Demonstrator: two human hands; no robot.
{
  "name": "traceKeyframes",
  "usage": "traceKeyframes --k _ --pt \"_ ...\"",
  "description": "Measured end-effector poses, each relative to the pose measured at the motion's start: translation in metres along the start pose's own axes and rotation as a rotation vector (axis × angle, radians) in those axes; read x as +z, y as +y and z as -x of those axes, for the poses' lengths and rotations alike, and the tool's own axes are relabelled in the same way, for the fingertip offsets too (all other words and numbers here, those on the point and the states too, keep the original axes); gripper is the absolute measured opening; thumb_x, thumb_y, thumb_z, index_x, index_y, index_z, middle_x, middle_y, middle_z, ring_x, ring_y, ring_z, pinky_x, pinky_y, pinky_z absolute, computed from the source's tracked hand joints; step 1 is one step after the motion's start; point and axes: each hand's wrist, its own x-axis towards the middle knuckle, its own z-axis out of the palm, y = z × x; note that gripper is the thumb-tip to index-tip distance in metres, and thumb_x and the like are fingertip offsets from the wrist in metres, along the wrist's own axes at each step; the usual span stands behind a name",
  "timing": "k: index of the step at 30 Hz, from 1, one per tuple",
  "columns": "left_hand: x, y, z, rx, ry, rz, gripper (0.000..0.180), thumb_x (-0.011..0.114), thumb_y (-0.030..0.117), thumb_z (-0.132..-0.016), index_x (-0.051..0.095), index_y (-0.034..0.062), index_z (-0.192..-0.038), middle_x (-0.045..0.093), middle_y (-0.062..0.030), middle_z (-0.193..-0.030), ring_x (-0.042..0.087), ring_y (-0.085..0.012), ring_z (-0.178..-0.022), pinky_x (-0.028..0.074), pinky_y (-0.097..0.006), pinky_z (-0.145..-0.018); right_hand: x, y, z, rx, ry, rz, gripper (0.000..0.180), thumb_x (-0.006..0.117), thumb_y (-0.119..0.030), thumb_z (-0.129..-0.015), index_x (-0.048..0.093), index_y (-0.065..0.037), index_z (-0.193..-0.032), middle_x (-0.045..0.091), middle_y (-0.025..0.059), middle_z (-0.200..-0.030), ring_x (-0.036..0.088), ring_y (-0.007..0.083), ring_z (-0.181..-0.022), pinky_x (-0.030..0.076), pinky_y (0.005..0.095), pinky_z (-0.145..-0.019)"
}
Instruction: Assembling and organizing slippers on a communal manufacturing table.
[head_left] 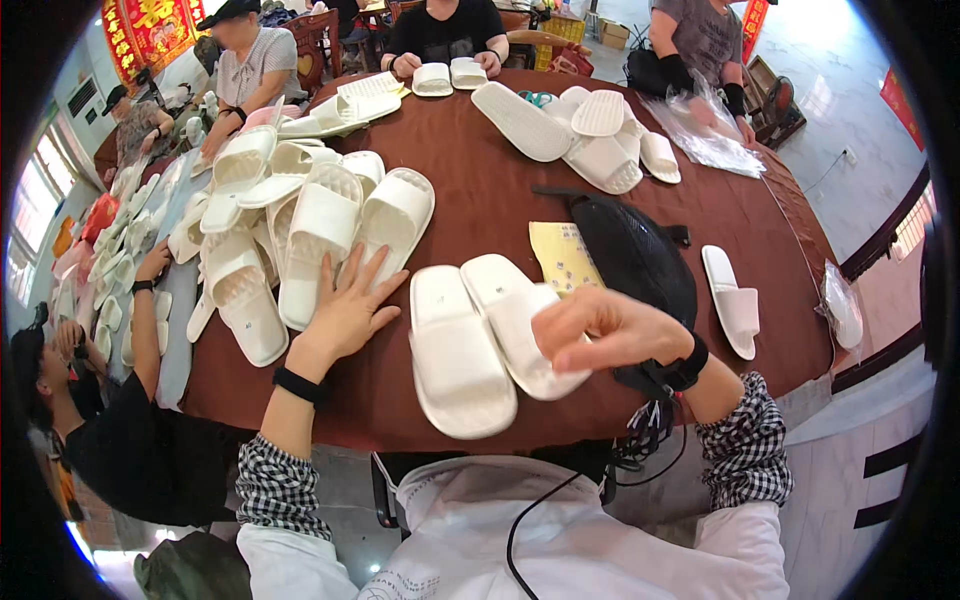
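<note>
Two white slippers (pixel 458 348) lie side by side on the brown round table (pixel 480 190) right in front of me. My right hand (pixel 600 325) hovers over the right slipper (pixel 520 320), fingers curled at its strap. My left hand (pixel 352 305) rests flat with fingers spread on the table, touching the near end of a heap of white slippers (pixel 300 215). Both wrists carry black bands.
A black mesh bag (pixel 632 250) and a yellow card (pixel 563 255) lie right of centre. A lone slipper (pixel 733 300) sits at the right rim. More slippers (pixel 580 130) and clear plastic bags (pixel 705 135) are far across. Several people sit around the table.
</note>
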Motion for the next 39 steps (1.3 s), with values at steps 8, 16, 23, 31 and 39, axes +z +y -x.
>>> traceKeyframes --k 8,16,23,31,39 --pt "-0.031 0.025 0.007 -0.020 0.102 0.336 0.047 0.062 0.006 -0.092 0.060 0.0122 -0.139 0.051 -0.0110 -0.150 0.037 -0.0373 -0.147 0.027 -0.058 -0.120 0.046 0.023 0.056 0.053 -0.006 0.229 0.028 0.072 -0.018 -0.097 0.061 0.000 -0.079 0.055 0.0073 -0.076 0.055 0.0208 -0.066 0.043 0.0336 -0.060" --pt "-0.034 0.103 -0.055 0.571 -0.233 0.506 0.056 0.070 0.002 -0.083 0.058 0.0080 -0.138 0.044 -0.0129 -0.157 0.029 -0.0379 -0.152 0.026 -0.053 -0.123 0.068 0.030 0.067 0.036 0.003 0.310 0.019 0.070 -0.017 -0.097 0.066 0.000 -0.089 0.063 0.0089 -0.090 0.063 0.0235 -0.077 0.050 0.0343 -0.068" --pt "-0.021 0.106 -0.053 0.548 -0.310 0.766 0.026 0.071 0.005 -0.083 0.068 0.0007 -0.109 0.051 -0.0119 -0.148 0.034 -0.0370 -0.149 0.031 -0.047 -0.121 0.072 0.047 0.082 0.059 0.126 0.335 0.020 0.068 -0.019 -0.097 0.065 0.000 -0.091 0.064 0.0117 -0.093 0.065 0.0295 -0.085 0.051 0.0398 -0.076" --pt "-0.036 0.110 0.020 0.117 0.086 0.504 0.013 0.070 0.000 -0.077 0.066 0.0031 -0.089 0.068 -0.0129 -0.109 0.062 -0.0351 -0.107 0.047 -0.045 -0.094 0.055 0.035 0.072 -0.052 0.461 0.444 0.013 0.068 -0.010 -0.095 0.062 0.001 -0.095 0.064 0.0126 -0.099 0.063 0.0297 -0.082 0.052 0.0384 -0.076" --pt "-0.040 0.109 0.032 -0.439 0.519 0.610 0.021 0.068 -0.003 -0.081 0.066 -0.0028 -0.102 0.060 -0.0139 -0.093 0.060 -0.0337 -0.081 0.049 -0.040 -0.072 0.116 0.042 0.024 -0.307 0.548 0.847 0.036 0.069 -0.008 -0.085 0.061 -0.006 -0.120 0.056 0.0139 -0.134 0.060 0.0314 -0.109 0.051 0.0427 -0.095"
